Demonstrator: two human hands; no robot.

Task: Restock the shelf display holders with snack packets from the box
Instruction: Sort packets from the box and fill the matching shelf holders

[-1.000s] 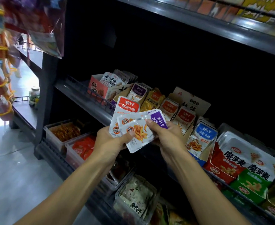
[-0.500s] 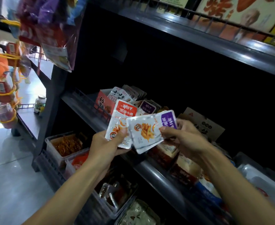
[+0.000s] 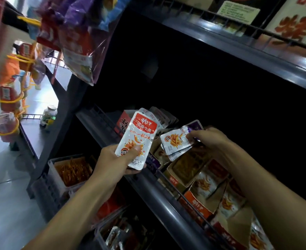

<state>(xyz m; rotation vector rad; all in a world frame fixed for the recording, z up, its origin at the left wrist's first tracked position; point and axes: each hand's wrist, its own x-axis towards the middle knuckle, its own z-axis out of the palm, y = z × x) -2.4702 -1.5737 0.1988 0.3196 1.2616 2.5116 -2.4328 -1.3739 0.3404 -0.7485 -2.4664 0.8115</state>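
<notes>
Snack packets, two lots, one per hand, both held in front of the middle shelf (image 3: 159,193).

Left hand (image 3: 116,159): fingers curled under, thumb pressed on the front, gripping a red-topped packet (image 3: 139,138) upright, tilted slightly right. Looks like more than one packet in that grip; can't tell how many.

Right hand (image 3: 210,139): fingertips pinching the purple-topped packets (image 3: 177,141) at their upper right end. At least two, fanned, lying nearly sideways, lower left ends hanging free. They sit just above the cardboard display holders (image 3: 190,168) on the shelf; can't tell whether they touch.

The two lots are apart, with a gap between them.

Lower, near the left forearm: clear tubs on the bottom shelf, one with orange-red snacks (image 3: 72,170), another with mixed packets (image 3: 123,235).

Along the middle shelf: a row of brown and orange holders with packets standing in them, running right to the frame edge. Further back, behind the red-topped packet, a red box (image 3: 123,121) with white packets stacked in it.

Top: upper shelf (image 3: 256,56) with a wire rail. Top left: hanging snack bags (image 3: 80,42), blurred.
</notes>
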